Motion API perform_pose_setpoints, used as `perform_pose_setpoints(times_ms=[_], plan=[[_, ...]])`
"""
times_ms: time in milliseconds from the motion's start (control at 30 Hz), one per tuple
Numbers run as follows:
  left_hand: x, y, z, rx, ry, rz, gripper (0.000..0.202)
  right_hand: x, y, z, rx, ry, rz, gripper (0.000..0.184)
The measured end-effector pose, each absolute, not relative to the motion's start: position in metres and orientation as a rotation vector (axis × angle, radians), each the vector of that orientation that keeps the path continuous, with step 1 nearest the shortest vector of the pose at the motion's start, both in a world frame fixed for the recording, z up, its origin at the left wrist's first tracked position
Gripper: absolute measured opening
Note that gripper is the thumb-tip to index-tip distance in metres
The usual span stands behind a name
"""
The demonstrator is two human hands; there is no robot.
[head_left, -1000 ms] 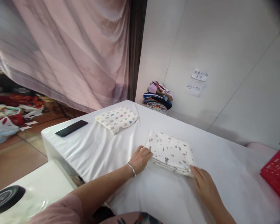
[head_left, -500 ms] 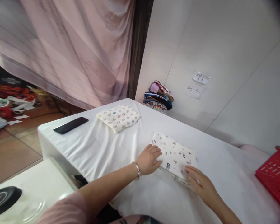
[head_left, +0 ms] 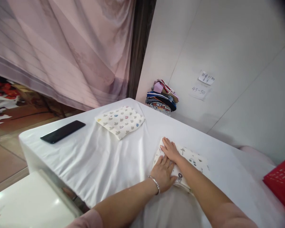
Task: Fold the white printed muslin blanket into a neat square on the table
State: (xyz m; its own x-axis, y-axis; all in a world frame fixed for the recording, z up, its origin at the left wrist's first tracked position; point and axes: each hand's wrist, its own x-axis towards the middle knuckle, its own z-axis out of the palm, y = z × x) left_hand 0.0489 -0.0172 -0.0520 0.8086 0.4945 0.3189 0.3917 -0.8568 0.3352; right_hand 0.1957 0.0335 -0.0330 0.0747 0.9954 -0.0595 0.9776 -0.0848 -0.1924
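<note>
A folded white cloth (head_left: 197, 161) with small dark and grey prints lies on the white-covered table in front of me. My left hand (head_left: 163, 173), with a silver bangle at the wrist, rests flat on its near left part, fingers spread. Just beyond it my right hand (head_left: 170, 149) lies flat on the far left part of the same cloth, fingers stretched out. My right forearm crosses over the cloth and hides some of it. Farther left lies a second folded cloth (head_left: 120, 122), cream with grey, red and blue prints, apart from both hands.
A black phone (head_left: 63, 131) lies on the table's (head_left: 109, 164) left side. Stacked folded clothes (head_left: 161, 98) stand by the wall at the far edge. A red basket (head_left: 281, 183) is at the right. Handwritten paper notes (head_left: 200, 88) hang on the wall; a pink curtain (head_left: 85, 53) hangs behind.
My right hand has moved from the cloth's near right edge to its far left part, beside my left hand. The left hand stays on the cloth. The view has shifted slightly.
</note>
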Motion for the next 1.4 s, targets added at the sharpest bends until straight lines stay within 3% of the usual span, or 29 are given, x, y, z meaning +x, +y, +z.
perform_pose_setpoints(times_ms=[567, 933, 1167, 1400], plan=[[0.05, -0.016, -0.058, 2.707, 0.702, 0.583, 0.057, 0.201, 0.06, -0.037, -2.357, -1.959, 0.401, 0.061], [0.049, -0.01, -0.058, 2.781, 0.674, 0.639, 0.048, 0.29, -0.051, -0.026, -2.642, -1.591, 0.106, 0.059], [0.047, -0.006, -0.059, 2.794, 0.682, 0.658, 0.045, 0.314, -0.077, -0.046, -2.671, -1.494, 0.191, 0.066], [0.06, 0.009, -0.018, 2.732, 0.727, 0.318, 0.044, 0.314, -0.072, -0.05, -2.622, -1.494, 0.171, 0.066]])
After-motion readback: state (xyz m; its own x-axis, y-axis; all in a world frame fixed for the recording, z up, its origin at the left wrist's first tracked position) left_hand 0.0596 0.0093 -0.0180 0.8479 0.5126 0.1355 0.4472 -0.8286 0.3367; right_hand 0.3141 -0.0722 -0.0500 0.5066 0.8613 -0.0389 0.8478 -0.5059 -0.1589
